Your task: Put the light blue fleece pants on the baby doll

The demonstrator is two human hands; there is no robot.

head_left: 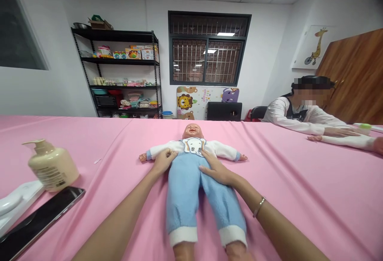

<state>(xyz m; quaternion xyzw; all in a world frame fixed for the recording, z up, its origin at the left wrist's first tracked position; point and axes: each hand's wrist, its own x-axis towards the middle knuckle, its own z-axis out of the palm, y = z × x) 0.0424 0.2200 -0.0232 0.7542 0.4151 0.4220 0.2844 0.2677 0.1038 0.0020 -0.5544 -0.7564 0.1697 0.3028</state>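
Note:
A baby doll (193, 130) lies on its back with its head away from me and its arms stretched out sideways. It wears an outfit (184, 189) with light blue trousers, white sleeves and an elephant face on the chest. At the waist, on the left side, my left hand (164, 161) has its fingers bent together and closed on the fabric. My right hand (218, 169) rests on the other side of the belly and hip, fingers stretched out and thumb apart. A bracelet (259, 206) circles my right wrist.
On the pink-covered table (116, 145), a pump bottle (54, 167), a phone (42, 217) and a white object (18, 203) stand or lie at left. Another person (287, 109) sits at the far right, hand on a second doll's arm (347, 140). Behind is a shelf rack (119, 60).

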